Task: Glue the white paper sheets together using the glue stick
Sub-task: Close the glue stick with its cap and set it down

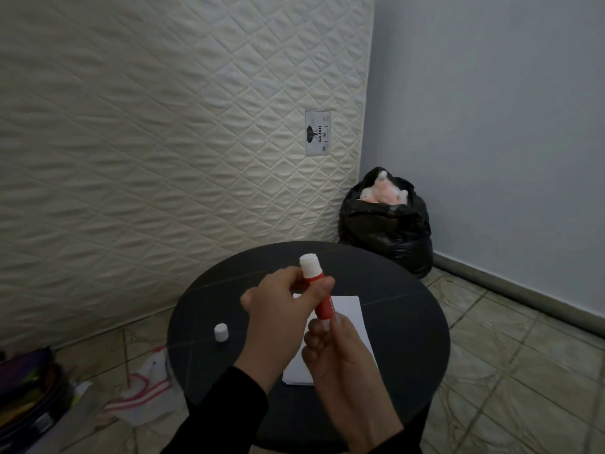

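I hold a red glue stick (322, 294) with a white upper end, tilted above a round black table (409, 322). My left hand (281, 319) grips its upper red part with thumb and fingers. At the lower end, my right hand (340, 358) pinches the base. Under both hands lies a stack of white paper sheets (352, 317), partly hidden by them. The glue stick's white cap (221, 332) stands on the table to the left, apart from my hands.
A quilted mattress (163, 142) leans upright behind the table. A full black rubbish bag (386, 224) sits in the corner by the blue wall. On the tiled floor at left lie a white cloth bag (144, 398) and a stack of colourful things (29, 394).
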